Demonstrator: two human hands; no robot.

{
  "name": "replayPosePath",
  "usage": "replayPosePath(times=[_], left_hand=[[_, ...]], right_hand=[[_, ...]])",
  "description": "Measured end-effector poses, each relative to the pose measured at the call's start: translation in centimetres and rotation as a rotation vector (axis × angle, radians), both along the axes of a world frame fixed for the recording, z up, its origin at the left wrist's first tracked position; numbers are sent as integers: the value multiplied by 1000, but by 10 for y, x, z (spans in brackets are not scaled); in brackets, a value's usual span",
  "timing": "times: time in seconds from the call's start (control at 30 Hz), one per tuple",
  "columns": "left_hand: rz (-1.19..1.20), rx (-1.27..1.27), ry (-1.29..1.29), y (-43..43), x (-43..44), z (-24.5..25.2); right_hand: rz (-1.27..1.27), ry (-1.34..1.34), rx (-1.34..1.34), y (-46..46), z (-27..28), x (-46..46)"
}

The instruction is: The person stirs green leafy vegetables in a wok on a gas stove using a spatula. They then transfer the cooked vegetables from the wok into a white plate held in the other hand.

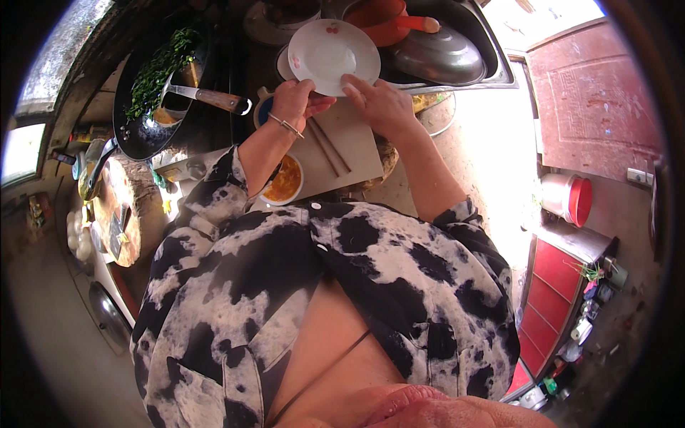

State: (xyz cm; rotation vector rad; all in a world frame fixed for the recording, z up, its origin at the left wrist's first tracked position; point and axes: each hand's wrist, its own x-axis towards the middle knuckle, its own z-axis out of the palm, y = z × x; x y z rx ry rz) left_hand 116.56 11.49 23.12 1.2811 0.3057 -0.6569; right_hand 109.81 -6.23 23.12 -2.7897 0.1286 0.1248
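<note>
Both hands hold a white plate [333, 53] with small red fruit prints by its near rim. My left hand [293, 104], a bangle at its wrist, grips the near left of the rim. My right hand [386, 106] has its thumb on the near right of the rim. Below them a pair of brown chopsticks [329, 147] lies on a pale board [353, 139]. Close to my body stands a white bowl [283, 180] of orange-yellow food, partly hidden by my left arm. A cup [264, 109] is half covered by my left hand.
At left, a black wok [144, 140] holds chopped greens [160, 69] and a wooden-handled turner [214, 97]. Beyond the plate, a sink [500, 75] contains a metal lid or basin [441, 56] and a red ladle [382, 27]. A round chopping block [115, 208] stands at far left.
</note>
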Motion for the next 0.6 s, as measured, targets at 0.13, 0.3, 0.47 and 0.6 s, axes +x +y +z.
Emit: replayPosePath(times=[0.13, 0.3, 0.47, 0.6], left_hand=[[-15, 4, 32, 2, 0, -1], [-1, 2, 57, 2, -2, -1], [-24, 1, 44, 2, -2, 2], [-19, 19, 55, 1, -5, 7]], right_hand=[[-80, 48, -12, -12, 5, 7], [9, -77, 38, -17, 0, -4], [51, 9, 1, -23, 2, 0], [-31, 41, 22, -27, 12, 2]])
